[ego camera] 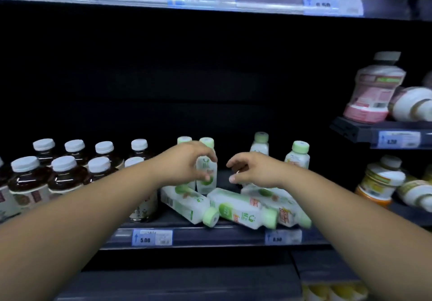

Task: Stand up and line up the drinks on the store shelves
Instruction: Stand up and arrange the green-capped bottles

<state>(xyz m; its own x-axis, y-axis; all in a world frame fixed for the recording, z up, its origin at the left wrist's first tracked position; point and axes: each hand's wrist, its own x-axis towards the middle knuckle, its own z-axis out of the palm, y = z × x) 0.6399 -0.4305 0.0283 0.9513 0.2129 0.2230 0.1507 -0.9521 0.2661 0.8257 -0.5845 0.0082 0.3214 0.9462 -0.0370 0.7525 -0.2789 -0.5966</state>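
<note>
- The left hand (189, 161) curls thumb and fingers round an upright green-capped bottle (207, 172) at mid-shelf.
- The right hand (256, 171) hovers just beside it, fingers loosely bent, holding nothing.
- Three fallen bottles (236, 207) lie near the shelf edge (210, 236), under both hands.

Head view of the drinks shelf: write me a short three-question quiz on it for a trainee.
1. True or false: the left hand is curled round an upright green-capped bottle.
2. How many green-capped bottles lying on their sides are there?
3. The dark tea bottles have caps that are: A white, B green, C red.
Key: 1 true; 2 three; 3 A.
</note>
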